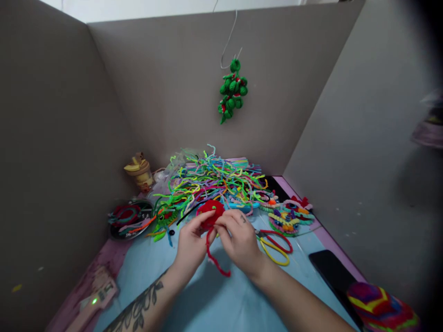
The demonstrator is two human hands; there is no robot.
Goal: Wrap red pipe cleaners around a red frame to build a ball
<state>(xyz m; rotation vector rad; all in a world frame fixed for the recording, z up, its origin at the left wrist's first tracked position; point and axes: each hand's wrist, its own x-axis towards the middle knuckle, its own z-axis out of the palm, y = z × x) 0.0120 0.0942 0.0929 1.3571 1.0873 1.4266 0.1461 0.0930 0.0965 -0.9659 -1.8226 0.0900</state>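
Between my two hands is a rounded red pipe-cleaner piece (215, 210) with small green spots. My left hand (195, 235) grips its left side, thumb and fingers closed on it. Fingertips of my right hand (238, 237) pinch at the lower right of the same piece; they seem to be on a red pipe cleaner (218, 265), whose loose end hangs down in a bend below. The exact pinch point is hidden by the fingers. Just right of my right hand lie scissors (277, 244) with one red and one yellow handle loop.
A heap of multicoloured pipe cleaners (214, 180) fills the back of the blue-covered table (221, 306). Left are a dark round tray (126, 230) and a glue gun (98, 295) with a green light. A black phone (334, 276) and finished colourful pieces (285, 221) lie right. Grey partitions (180, 78) surround everything.
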